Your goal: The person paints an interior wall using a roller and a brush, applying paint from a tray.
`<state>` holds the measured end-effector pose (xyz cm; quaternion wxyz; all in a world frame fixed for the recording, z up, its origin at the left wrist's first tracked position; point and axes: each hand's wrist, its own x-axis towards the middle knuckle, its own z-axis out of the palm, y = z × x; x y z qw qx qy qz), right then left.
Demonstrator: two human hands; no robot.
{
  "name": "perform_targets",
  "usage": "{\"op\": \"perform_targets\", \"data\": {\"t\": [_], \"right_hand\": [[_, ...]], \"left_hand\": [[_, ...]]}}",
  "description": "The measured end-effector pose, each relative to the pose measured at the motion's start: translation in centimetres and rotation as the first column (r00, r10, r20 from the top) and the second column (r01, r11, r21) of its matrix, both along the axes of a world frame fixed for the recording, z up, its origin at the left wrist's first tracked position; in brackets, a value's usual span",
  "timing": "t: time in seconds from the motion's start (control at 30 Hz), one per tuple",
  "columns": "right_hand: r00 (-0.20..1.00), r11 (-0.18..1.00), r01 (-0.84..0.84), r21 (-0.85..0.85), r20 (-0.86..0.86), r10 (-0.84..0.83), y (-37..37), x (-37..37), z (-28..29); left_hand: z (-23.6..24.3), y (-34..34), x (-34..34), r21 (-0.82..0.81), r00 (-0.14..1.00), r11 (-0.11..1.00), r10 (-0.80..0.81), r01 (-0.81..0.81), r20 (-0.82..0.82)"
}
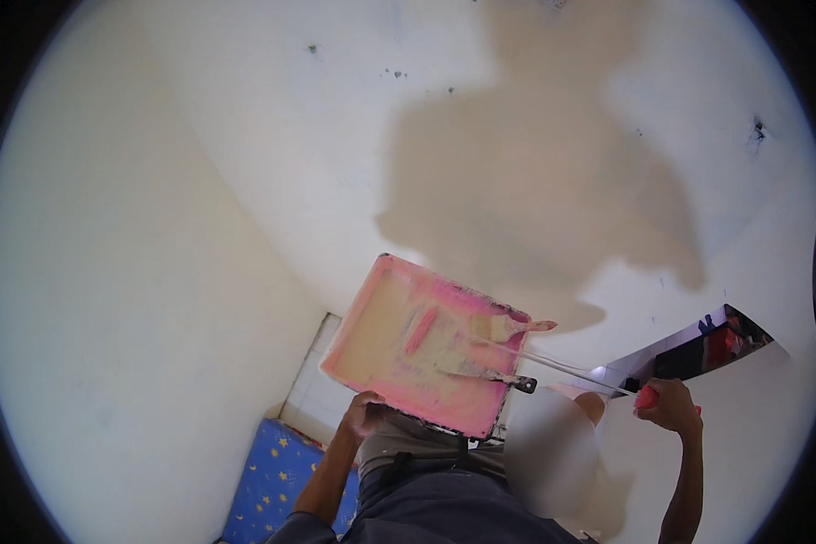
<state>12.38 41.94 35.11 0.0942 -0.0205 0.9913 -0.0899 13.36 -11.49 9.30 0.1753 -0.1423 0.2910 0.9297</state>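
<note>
Keep the paint tray level, braced against the waist by the left hand, fingers curled under its near edge. Draw the paint roller back along the tray's right side with light, even pressure; right hand beyond the tray's right edge, fingers closed round the red handle. Inside the tray: thin cream paint smeared with pink, mostly spread film.

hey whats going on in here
A person is painting in the corner of a room. Their left hand holds up a pink paint tray by its lower edge, and their right hand grips the red handle of a paint roller whose head rests in the tray. A large darker patch shows on the pale wall above. A blue star-patterned cloth lies below.
</note>
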Motion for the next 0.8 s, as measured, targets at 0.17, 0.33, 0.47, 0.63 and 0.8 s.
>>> {"op": "perform_targets", "data": {"t": [0.17,0.33,0.47,0.63,0.8], "right_hand": [[0.998,0.996,0.049,0.072,0.025,-0.051,-0.3,1.0,-0.1],[0.994,0.992,0.101,0.074,0.044,-0.105,-1.5,0.8,-0.1],[0.991,0.986,0.127,0.107,0.018,-0.13,-1.8,0.4,0.0],[0.951,0.957,0.278,0.079,0.118,-0.285,-1.8,0.3,0.2],[0.93,0.916,0.328,0.233,0.091,-0.356,-2.7,1.0,0.4]], "left_hand": [[1.5,0.4,-1.0,0.001,0.999,1.0,-0.031,0.031,0.015],[-1.2,-1.0,-3.1,0.033,0.997,0.997,-0.076,0.076,-0.008],[-2.6,-1.5,-4.2,0.074,0.994,0.992,-0.106,0.106,0.0],[-3.5,-2.4,-5.2,0.012,0.979,0.981,-0.192,0.192,0.074],[-3.3,-2.9,-6.8,-0.003,0.948,0.97,-0.237,0.243,0.212]]}}
